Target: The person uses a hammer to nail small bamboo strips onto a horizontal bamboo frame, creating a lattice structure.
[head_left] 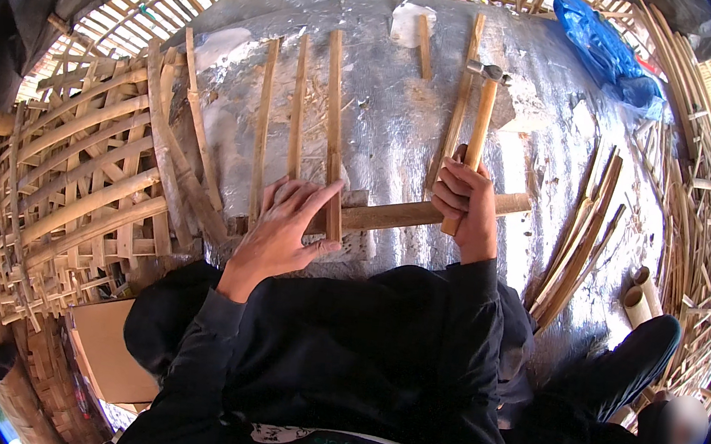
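My right hand [468,202] is wrapped round the wooden handle of a hammer [482,118], whose metal head points away from me. Below that hand a thicker wooden batten [404,216] lies crosswise. My left hand [288,225] steadies the near end of a narrow wooden strip [335,101], its index fingertip and thumb resting against the strip. This end lies across the left part of the batten. Just left of it run a second strip [298,106] and a third strip [263,124], roughly parallel, the second one's near end hidden by my fingers.
A silvery sheet [398,152] covers the work surface. Another strip [467,86] lies beside the hammer, with a short piece [425,46] farther off. Woven bamboo [90,165] stands left, split sticks [582,235] right, a blue plastic bag [607,53] far right. Another person [613,427] sits at lower right.
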{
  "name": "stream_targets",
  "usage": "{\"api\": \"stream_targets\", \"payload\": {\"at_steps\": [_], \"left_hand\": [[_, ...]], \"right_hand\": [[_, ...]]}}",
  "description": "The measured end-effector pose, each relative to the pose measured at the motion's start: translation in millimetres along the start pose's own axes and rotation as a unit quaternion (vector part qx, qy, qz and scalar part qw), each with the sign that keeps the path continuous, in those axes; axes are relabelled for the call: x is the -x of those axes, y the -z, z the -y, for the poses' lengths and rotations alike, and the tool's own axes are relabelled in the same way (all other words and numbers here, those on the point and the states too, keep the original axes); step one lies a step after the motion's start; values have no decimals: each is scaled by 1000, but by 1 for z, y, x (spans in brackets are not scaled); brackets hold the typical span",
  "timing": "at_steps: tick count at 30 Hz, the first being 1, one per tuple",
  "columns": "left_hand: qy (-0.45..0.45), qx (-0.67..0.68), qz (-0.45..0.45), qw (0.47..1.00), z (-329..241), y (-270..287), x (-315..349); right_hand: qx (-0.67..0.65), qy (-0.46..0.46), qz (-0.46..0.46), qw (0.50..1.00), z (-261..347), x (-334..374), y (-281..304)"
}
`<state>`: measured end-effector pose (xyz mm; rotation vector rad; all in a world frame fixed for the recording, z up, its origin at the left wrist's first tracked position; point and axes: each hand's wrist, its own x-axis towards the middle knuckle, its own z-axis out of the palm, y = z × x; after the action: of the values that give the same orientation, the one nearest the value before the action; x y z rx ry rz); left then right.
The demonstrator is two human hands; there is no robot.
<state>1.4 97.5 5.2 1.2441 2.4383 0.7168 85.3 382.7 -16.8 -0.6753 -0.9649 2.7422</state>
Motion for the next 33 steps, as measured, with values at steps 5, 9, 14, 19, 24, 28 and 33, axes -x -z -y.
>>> {"api": "stream_targets", "payload": {"at_steps": [5, 9, 14, 19, 24, 28, 33], "left_hand": [[6, -9, 25, 1000, 5, -2, 1], [17, -17, 22, 999, 0, 0, 0], [-1, -7, 15, 1000, 1, -2, -2], [-18, -45, 7, 999, -2, 0, -4], [-11, -44, 9, 999, -5, -2, -7], [-21, -56, 13, 998, -8, -4, -8], [-6, -55, 17, 998, -4, -4, -4]], "right_hand": [[-3, -4, -2, 1000, -1, 0, -5], [-2, -2, -2, 1000, -1, -1, 0], [3, -11, 2, 1000, 0, -2, 0], [19, -37, 1, 999, -2, -3, -3], [37, -21, -13, 999, -4, -2, -4], [78, -8, -4, 997, -7, -2, -1], [196, 10, -30, 980, -19, -5, -15]]}}
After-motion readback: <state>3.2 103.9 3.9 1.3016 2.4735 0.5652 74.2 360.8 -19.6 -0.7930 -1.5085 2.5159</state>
